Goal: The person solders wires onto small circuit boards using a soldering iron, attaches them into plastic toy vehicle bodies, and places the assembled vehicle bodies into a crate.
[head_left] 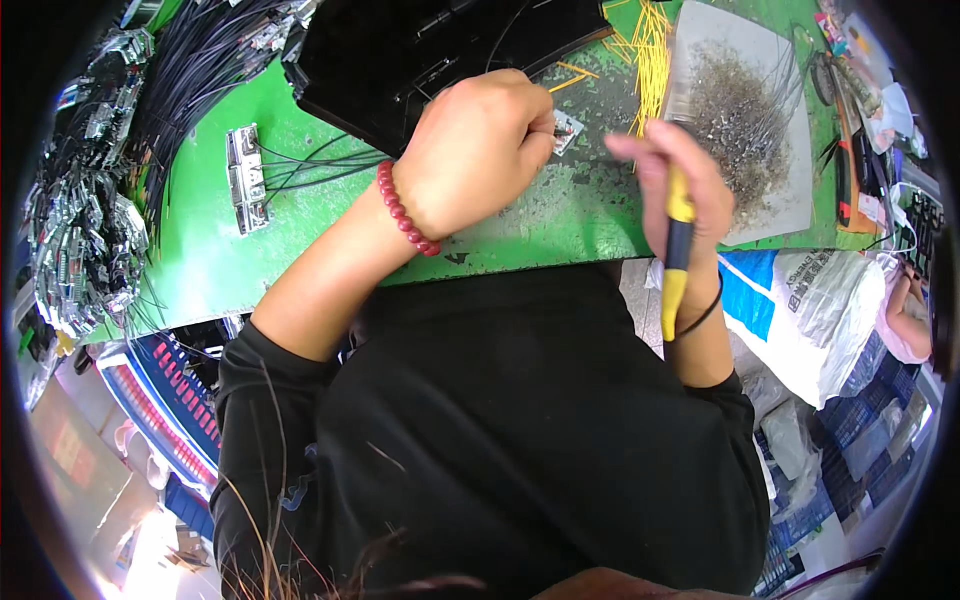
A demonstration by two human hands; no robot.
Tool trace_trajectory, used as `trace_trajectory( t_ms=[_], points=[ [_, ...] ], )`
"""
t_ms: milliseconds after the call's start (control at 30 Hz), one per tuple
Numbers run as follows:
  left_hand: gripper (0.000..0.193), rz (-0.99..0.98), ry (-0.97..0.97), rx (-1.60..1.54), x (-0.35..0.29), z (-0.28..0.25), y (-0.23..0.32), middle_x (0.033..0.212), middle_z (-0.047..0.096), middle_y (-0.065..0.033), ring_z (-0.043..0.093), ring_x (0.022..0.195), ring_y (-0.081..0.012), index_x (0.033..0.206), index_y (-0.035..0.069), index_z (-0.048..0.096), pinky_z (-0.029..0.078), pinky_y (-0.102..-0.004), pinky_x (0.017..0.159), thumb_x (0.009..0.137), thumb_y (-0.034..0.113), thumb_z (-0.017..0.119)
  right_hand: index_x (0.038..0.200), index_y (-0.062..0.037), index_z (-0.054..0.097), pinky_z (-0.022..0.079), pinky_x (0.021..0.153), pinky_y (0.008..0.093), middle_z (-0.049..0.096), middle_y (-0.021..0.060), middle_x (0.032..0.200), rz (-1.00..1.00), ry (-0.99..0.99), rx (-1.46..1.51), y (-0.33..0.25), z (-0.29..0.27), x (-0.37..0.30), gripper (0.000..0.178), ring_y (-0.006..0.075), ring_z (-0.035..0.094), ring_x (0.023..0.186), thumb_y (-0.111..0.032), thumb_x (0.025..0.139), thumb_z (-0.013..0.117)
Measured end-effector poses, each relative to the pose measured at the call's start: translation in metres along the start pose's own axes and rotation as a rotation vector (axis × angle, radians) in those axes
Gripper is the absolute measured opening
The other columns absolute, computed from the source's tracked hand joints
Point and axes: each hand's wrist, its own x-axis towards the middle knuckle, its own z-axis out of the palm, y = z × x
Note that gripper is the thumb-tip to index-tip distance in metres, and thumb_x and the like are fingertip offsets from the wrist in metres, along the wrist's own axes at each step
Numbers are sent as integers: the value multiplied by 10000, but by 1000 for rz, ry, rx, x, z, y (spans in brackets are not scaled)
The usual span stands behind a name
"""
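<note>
My left hand (485, 150), back upward with a red bead bracelet at the wrist, is closed with its fingers curled under. A small silver metal part (567, 132) sticks out past its thumb and forefinger. Black wires (325, 165) run under that wrist from a row of silver metal housings (245, 180) on the green table. To the right, my right hand (690, 185) grips a tool with a yellow and black handle (678, 250); the handle points down toward me. The tool's working end is hidden and blurred, so its kind does not show.
A black tray or casing (400, 50) stands behind my left hand. Yellow strips (653, 60) lie at the back. A whitish board (795, 190) at right bears grey scraps. Bundled black wires (190, 85) and piled metal housings (90, 230) fill the left. White bags (815, 310) stand below right.
</note>
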Motion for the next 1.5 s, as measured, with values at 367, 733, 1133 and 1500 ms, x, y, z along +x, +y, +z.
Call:
trace_trajectory(
  t_ms=[367,733,1133,1500],
  points=[
    [513,138,206,136,-34,-46,42,1226,518,-177,587,1037,-342,1087,23,608,503,-408,847,604,48,777,1031,-67,612,529,628,348,674,85,840,-288,-9,-110,-50,23,54,403,239,648,673,57,676,756],
    [210,337,433,239,-39,-87,31,823,660,-112,655,714,-280,959,22,654,529,-345,628,752,-9,663,1158,-23,495,542,737,291,680,139,856,-7,199,247,-51,27,63,443,199,692,789,101,781,692],
    [181,793,198,591,96,-127,11,902,627,-75,592,881,-270,917,57,634,473,-379,830,741,44,593,1239,-4,440,522,833,330,645,187,980,125,525,-14,-2,-23,67,441,197,634,879,87,843,611],
    [649,-431,82,565,41,-132,6,691,660,-156,670,683,-308,738,44,707,535,-431,637,751,682,593,1143,14,518,553,719,317,706,157,866,-248,138,-251,-49,9,67,312,220,681,784,42,855,634]
  ],
)
